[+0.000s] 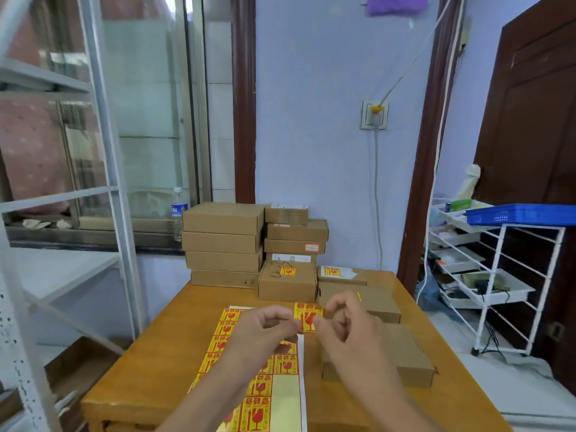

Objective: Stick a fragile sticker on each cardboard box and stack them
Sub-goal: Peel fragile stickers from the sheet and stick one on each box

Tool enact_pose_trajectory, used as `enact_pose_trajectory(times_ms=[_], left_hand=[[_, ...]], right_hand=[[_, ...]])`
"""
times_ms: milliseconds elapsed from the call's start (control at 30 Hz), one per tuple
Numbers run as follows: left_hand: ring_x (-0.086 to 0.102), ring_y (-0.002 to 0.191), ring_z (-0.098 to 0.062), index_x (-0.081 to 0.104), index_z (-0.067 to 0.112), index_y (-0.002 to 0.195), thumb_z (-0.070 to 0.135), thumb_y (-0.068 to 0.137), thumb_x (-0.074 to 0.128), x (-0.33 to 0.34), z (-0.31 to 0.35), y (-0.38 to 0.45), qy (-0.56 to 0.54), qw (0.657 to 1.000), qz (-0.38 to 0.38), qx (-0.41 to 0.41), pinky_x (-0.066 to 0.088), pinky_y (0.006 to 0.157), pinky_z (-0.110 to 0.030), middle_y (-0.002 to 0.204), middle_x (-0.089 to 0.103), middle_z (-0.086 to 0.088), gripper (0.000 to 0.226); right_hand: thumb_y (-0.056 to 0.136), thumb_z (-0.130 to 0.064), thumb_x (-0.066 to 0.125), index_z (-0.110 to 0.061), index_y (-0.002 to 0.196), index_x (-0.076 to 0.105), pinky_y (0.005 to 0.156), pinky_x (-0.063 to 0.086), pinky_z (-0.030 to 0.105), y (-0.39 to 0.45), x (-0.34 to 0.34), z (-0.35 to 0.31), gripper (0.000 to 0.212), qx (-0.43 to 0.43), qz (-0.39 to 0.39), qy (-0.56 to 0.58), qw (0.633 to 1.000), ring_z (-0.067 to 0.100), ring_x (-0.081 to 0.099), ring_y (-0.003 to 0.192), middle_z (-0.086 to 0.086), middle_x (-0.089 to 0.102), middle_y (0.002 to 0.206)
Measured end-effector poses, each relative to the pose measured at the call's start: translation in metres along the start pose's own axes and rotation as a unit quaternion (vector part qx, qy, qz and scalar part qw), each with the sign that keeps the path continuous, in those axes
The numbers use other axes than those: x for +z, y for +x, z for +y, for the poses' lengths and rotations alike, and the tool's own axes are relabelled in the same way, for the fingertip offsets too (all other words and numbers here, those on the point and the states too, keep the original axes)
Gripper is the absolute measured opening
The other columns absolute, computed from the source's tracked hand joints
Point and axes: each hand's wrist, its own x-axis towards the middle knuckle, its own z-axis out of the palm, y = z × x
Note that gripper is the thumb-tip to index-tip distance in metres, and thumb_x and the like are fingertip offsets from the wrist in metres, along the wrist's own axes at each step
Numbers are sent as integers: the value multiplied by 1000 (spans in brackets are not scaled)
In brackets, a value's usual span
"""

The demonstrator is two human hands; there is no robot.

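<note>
Above the surface (149,363), both hands pinch 1 fragile sticker (307,316): left hand (265,330) fingers and right hand (346,328) fingers grip its side edges.

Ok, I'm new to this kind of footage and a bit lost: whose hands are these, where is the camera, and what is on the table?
There is no machine here. A camera worn on a person's head looks forward and down at their own hands. The left hand and right hand together pinch one fragile sticker above the wooden table. Under them lies the sticker sheet. Plain cardboard boxes sit to the right; stacked boxes stand at the far edge.
</note>
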Motion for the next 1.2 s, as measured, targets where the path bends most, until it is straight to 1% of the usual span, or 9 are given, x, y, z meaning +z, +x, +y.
enact_pose_trajectory(times_ms=[133,233,367,533,667,767,833,967,1200], left_hand=[[69,81,-13,76,20,77,21,90,76,9,0,3,14,999,-29,18,58,79,-28,82,75,-3,12],[65,73,-13,78,23,90,17,85,80,23,2,7,-11,998,-40,47,54,72,-25,78,73,-3,9],[71,85,-22,71,25,114,16,81,84,45,-3,17,7,994,-78,72,55,78,-27,88,77,-5,37],[70,81,-16,66,25,118,16,81,85,77,-25,38,68,988,-121,63,52,75,-22,86,77,-3,43],[66,84,0,63,41,107,31,87,79,95,-46,60,195,976,-42,88,54,77,-24,87,73,17,27],[60,84,11,61,44,97,33,95,66,105,-53,76,321,936,66,130,48,67,-15,87,66,27,12],[58,83,12,62,41,96,30,99,60,110,-59,88,329,929,106,134,42,61,-14,90,65,28,12],[60,84,6,60,40,98,25,105,50,112,-76,110,314,940,91,97,45,62,-18,94,67,25,19],[57,87,0,64,39,97,42,105,45,117,-95,119,412,899,64,131,50,72,-27,99,62,21,21]], right_hand=[[94,-34,72,-34,91,64,59,42,20,8,-13,9,9,77,-8,93,993,1,47,60,-7,50,63],[95,-27,72,-28,79,72,62,44,14,7,-25,19,16,109,-27,143,983,2,53,65,1,61,70],[95,-27,68,-24,77,73,60,40,21,5,-41,36,19,195,-41,176,964,2,49,59,-12,60,63],[94,-19,65,-22,69,67,56,34,23,4,-59,67,26,249,-20,174,952,9,41,54,-8,52,58],[93,-16,66,-18,67,61,57,32,24,23,-75,99,26,258,29,139,956,8,39,53,-13,47,51],[94,-15,66,-17,72,66,51,33,14,37,-72,119,22,258,-2,91,962,3,42,49,-17,48,49],[94,-17,66,-15,76,69,50,35,13,44,-64,128,18,257,-20,57,965,2,45,51,-15,53,53],[90,-23,67,-19,75,71,57,41,24,55,-41,142,16,241,-60,-5,969,3,50,55,-12,58,55],[86,-32,73,-23,72,75,65,54,32,50,-28,151,17,235,-49,-36,970,6,65,64,-9,73,68]])
